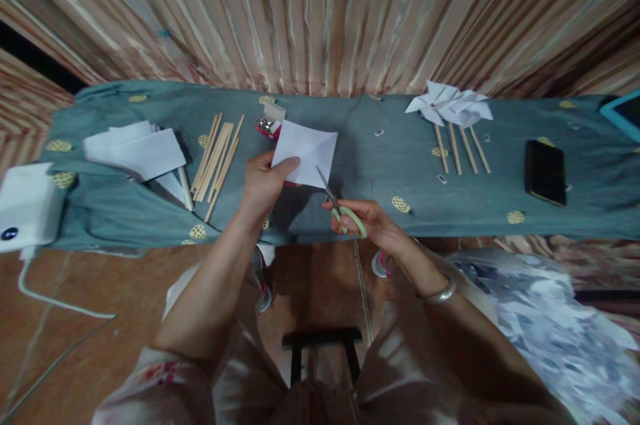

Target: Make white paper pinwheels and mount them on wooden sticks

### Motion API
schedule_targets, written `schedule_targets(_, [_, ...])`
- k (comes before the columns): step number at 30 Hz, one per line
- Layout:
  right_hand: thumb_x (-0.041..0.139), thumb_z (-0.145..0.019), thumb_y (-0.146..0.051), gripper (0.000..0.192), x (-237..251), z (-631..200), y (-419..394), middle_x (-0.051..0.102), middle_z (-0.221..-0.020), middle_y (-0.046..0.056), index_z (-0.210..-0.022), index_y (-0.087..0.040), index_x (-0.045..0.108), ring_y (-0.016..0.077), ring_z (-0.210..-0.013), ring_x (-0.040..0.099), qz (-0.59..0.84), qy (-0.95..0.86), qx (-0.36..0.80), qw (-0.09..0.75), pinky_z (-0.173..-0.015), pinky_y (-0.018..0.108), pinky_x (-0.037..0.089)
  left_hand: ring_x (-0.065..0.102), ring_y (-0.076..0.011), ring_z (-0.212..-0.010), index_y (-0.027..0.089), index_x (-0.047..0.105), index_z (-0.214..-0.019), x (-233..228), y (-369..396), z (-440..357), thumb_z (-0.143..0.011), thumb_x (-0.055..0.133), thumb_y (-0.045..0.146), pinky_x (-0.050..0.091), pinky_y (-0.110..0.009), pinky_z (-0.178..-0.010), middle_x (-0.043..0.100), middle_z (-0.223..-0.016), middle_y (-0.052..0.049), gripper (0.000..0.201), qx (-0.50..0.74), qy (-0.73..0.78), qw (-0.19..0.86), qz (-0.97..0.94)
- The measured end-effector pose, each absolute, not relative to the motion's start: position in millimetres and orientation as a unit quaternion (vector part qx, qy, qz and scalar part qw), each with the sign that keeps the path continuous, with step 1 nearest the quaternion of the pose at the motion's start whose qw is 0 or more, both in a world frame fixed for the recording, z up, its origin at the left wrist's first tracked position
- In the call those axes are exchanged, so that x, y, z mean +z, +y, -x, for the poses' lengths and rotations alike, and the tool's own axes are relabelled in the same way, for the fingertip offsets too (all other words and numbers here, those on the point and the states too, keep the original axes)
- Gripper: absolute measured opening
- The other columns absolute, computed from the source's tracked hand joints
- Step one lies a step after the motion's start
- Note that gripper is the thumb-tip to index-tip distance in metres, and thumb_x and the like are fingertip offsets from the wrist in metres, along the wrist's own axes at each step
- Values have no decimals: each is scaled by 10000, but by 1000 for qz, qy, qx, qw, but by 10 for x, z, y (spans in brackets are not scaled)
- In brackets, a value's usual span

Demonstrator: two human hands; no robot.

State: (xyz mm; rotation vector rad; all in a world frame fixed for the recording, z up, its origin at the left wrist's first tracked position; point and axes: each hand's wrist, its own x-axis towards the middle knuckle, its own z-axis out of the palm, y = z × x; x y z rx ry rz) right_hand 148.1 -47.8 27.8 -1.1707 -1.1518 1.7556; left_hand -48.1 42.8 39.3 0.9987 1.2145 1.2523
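The left hand [263, 179] pinches a white paper square [306, 151] by its near-left corner, thumb on top, holding it above the middle of the cloth-covered desk [350, 205]. The right hand [367, 219] grips green-handled scissors [339, 206], fingers curled through the loops; the blades touch the paper's near edge, though whether they are parted is hard to make out. Behind the paper, a small red object [265, 126] is half hidden. Wooden sticks [217, 155] lie to the left, paper pinwheels [450, 105] far right.

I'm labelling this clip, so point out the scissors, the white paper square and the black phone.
scissors [345, 213]: head view, green handle by the right hand.
white paper square [310, 148]: head view, its middle.
black phone [545, 171]: head view, centre of its face.
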Motion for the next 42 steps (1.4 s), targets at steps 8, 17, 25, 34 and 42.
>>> schedule_targets(8, [852, -642, -500, 501, 288, -1477, -481, 669, -721, 10, -1024, -186, 773, 88, -606, 562, 451, -436, 688, 364, -568, 221, 484, 635, -178, -579, 125, 721, -769, 405, 414, 484, -555, 786, 366, 534, -264, -474, 693, -677, -20, 329, 521, 507, 540, -424])
schedule_targets(17, [853, -657, -448, 474, 250, -1485, -485, 661, -680, 3, -1039, -177, 778, 88, -591, 567, 450, -428, 693, 366, -568, 230, 478, 634, -179, -580, 118, 719, -769, 420, 411, 488, -536, 788, 362, 518, -261, -475, 693, -675, -27, 344, 513, 509, 548, -421])
schedule_targets(25, [904, -574, -436, 485, 241, -1466, -482, 670, -656, -3, -979, -192, 798, 89, -592, 596, 465, -383, 706, 371, -565, 222, 502, 643, -196, -598, 119, 714, -780, 431, 408, 482, -537, 780, 373, 525, -283, -492, 693, -688, -31, 358, 506, 516, 545, -426])
schedule_targets(34, [909, -563, -429, 462, 272, -1469, -475, 625, -584, -36, -937, -183, 795, 59, -507, 536, 465, -387, 706, 368, -517, 219, 470, 637, -185, -592, 126, 704, -764, 435, 401, 483, -541, 779, 364, 525, -270, -479, 693, -687, -33, 335, 501, 513, 552, -425])
schedule_targets(42, [906, -552, -480, 508, 283, -1462, -468, 649, -622, -15, -946, -179, 797, 80, -551, 567, 468, -403, 695, 369, -545, 234, 478, 652, -191, -619, 120, 725, -782, 442, 363, 447, -526, 794, 354, 535, -266, -477, 709, -697, -27, 353, 485, 512, 572, -419])
